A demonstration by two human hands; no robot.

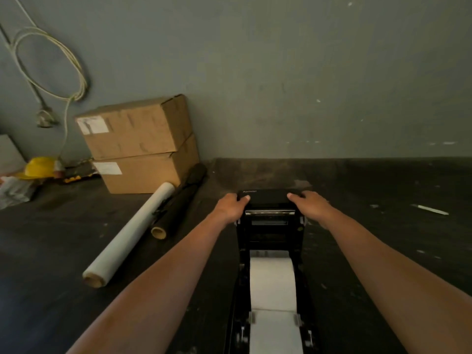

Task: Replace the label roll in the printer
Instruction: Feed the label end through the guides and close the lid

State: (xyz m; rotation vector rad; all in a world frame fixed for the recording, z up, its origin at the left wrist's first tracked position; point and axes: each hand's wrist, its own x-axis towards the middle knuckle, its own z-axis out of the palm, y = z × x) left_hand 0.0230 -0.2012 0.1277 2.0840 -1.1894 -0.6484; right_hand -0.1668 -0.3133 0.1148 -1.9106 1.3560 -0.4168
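Setting: grey wall point(306, 72) behind a dark, scuffed counter point(383, 226) that runs to the wall's foot.
Left fingers: left hand point(229, 206) grips the left end of the printer lid point(268, 198), thumb point(244, 198) lying on top, the other fingers curled round the edge out of sight.
Right fingers: right hand point(310, 204) grips the right end of the lid the same way, thumb on top.
Printer: black printer point(270, 233) stands open on the counter, lid raised toward the wall.
Label roll: white label roll point(272, 282) sits in the open bay between the forearms, its strip fed toward the near edge.
Left room: white roll point(130, 233) and black roll point(176, 210) lie slantwise near the left forearm; two stacked cardboard boxes point(138, 144) behind them, yellow hard hat point(40, 167) farther left.
Right room: bare counter, with a pen point(430, 209) well apart.
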